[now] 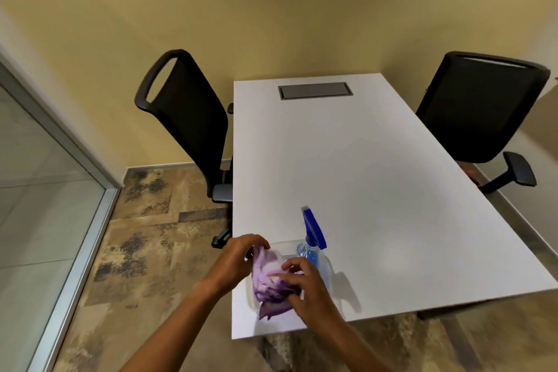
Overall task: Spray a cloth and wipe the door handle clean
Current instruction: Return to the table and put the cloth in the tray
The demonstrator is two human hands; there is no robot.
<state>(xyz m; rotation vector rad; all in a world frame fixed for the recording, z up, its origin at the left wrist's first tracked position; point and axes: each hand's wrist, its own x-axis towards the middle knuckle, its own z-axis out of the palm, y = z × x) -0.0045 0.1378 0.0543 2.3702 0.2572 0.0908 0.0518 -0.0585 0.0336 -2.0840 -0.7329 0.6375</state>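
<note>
Both hands grip the bunched purple cloth (271, 281) over the clear tray (252, 300) at the table's (377, 175) near left corner: left hand (238, 260) pinching its upper edge, right hand (305, 287) closed on its right side. The cloth's long axis runs near-to-far. Just beyond stands the spray bottle (314, 244), upright, nozzle pointing away. Two black chairs (187, 118) flank the table.

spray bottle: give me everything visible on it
The spray bottle stands upright in a clear plastic tray at the white table's near edge. Blue trigger head, nozzle pointing away; clear body holding blue liquid. Neither hand grips it; the right hand, on the purple cloth, hides its base.
</note>
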